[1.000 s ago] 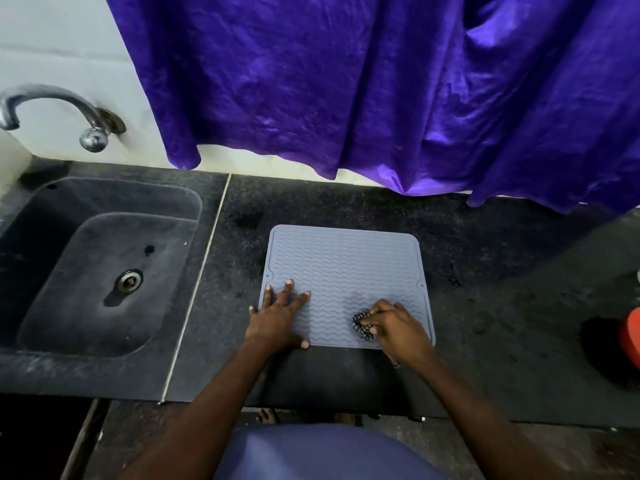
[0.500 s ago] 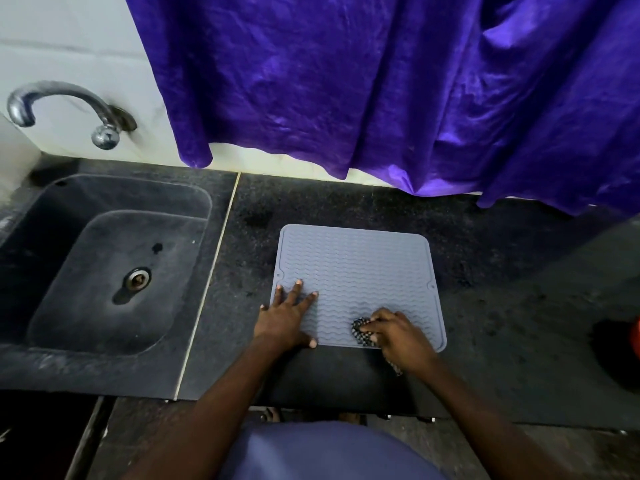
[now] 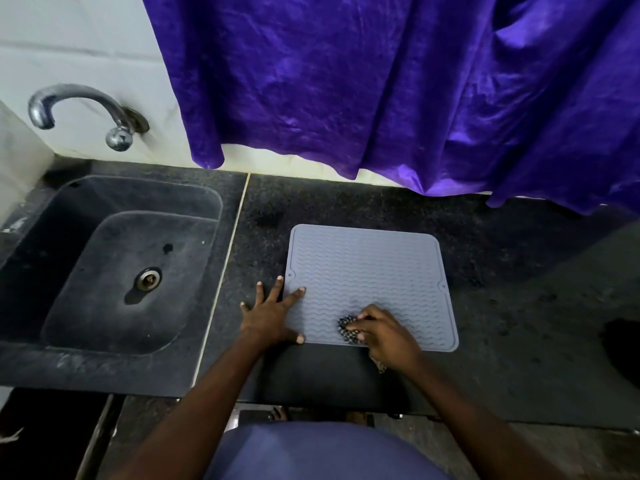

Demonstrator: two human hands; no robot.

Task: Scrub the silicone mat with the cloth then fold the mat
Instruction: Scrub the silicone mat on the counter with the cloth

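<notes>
The grey mat (image 3: 370, 285) lies flat on the dark counter (image 3: 519, 306), just right of the sink (image 3: 104, 271), ribbed side up. The left hand (image 3: 272, 315) lies flat with its fingers spread across the mat's near left edge, partly on the counter, most likely to pin the mat so it does not slide. The right hand (image 3: 386, 336) is bunched tight around a checked cloth (image 3: 348, 329) and presses it onto the near part of the mat, near the front edge. The scrubbing step seems under way, and no fold is started. Holding the cloth wadded probably gives firmer pressure into the ridges.
</notes>
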